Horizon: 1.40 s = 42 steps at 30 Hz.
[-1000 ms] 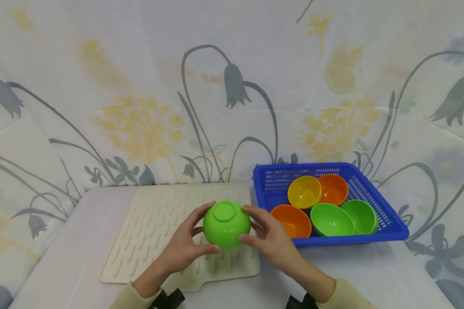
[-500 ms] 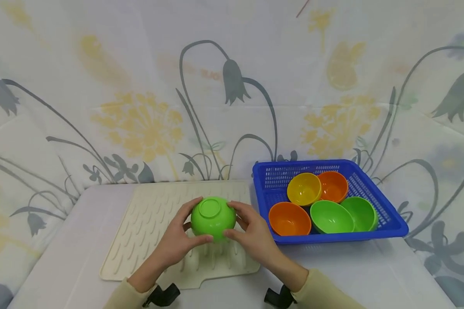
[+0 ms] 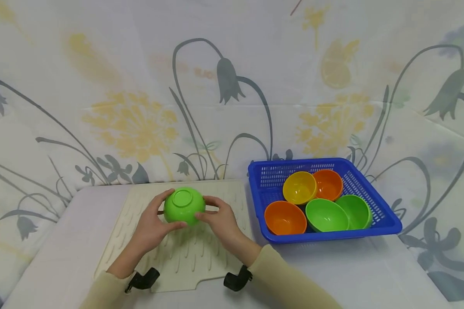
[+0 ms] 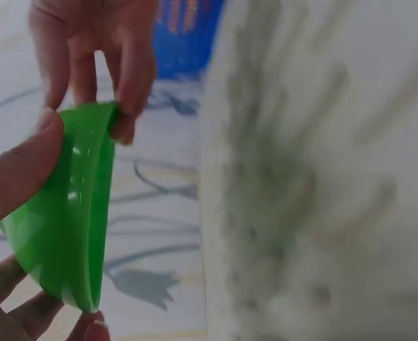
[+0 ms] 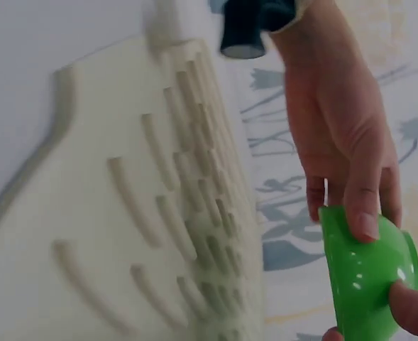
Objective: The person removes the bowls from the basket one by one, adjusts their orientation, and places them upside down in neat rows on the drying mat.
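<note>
An upside-down green bowl (image 3: 185,210), its foot ring facing up, is held between both hands above the cream ridged drying mat (image 3: 193,257). My left hand (image 3: 151,227) grips its left side, thumb at the front and fingers round the back. On the opposite side my right hand (image 3: 224,223) pinches the bowl with thumb and fingers. In the left wrist view the green bowl (image 4: 70,206) hangs apart from the mat, its rim turned toward the ridges. The right wrist view has the left hand (image 5: 350,135) with its thumb on the bowl wall.
To the right stands a blue basket (image 3: 386,214) with several bowls in it: a yellow bowl (image 3: 299,189), a front orange bowl (image 3: 285,219), a back orange bowl (image 3: 330,184) and two green ones. A flower-print cloth (image 3: 232,107) hangs behind the white table.
Both hands have carried the green bowl leftward and somewhat farther back over the drying mat. The bowl stays upside down. The basket and its bowls keep their place.
</note>
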Tool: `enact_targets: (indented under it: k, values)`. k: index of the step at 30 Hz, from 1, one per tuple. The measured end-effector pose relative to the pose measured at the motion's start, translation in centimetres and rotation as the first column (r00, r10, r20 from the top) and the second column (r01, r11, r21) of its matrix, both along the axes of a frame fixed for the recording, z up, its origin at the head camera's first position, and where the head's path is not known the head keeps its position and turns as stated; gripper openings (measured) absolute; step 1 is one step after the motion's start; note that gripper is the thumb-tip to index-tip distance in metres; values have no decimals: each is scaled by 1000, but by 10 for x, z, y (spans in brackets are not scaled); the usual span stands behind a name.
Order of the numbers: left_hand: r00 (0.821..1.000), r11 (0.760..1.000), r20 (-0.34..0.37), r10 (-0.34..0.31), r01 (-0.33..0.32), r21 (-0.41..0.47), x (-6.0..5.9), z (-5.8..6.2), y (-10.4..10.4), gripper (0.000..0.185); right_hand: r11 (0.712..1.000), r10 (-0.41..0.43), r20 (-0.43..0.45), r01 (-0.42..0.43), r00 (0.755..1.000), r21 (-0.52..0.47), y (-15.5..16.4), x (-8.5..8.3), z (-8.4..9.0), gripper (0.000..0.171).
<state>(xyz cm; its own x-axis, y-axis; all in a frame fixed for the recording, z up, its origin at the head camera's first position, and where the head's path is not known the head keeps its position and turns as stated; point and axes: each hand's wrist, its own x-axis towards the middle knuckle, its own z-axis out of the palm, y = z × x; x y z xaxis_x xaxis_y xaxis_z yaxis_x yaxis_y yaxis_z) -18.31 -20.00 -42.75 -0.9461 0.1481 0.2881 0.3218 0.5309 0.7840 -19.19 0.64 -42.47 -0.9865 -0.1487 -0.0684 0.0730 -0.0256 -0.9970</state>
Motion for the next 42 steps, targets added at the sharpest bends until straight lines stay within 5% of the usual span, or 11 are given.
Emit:
enact_targets:
  k: [5, 17, 23, 30, 36, 42]
  values:
    - [996, 991, -20, 82, -83, -102, -16, -9, -16, 93, 991, -45, 86, 56, 995, -125, -25, -19, -10, 47]
    - [978, 967, 20, 206, -200, -158, -34, -19, -63, 93, 995, -57, 158, 69, 986, -66, -88, -45, -33, 38]
    - [965, 951, 53, 256, -241, -195, -43, -23, -75, 93, 994, 24, 32, -27, 999, 107, -103, -50, -41, 45]
    - [925, 921, 75, 372, -359, -148, -56, -21, -71, 90, 926, 177, -67, -144, 982, 349, -106, -64, -35, 54]
    - [878, 886, 137, 459, -441, -143, -61, -24, -75, 91, 911, 253, -35, -226, 967, 345, -103, -66, -33, 53]
    - [882, 897, 174, 438, -417, -144, -67, -30, -78, 91, 942, 239, -77, -212, 968, 260, -98, -68, -41, 51]
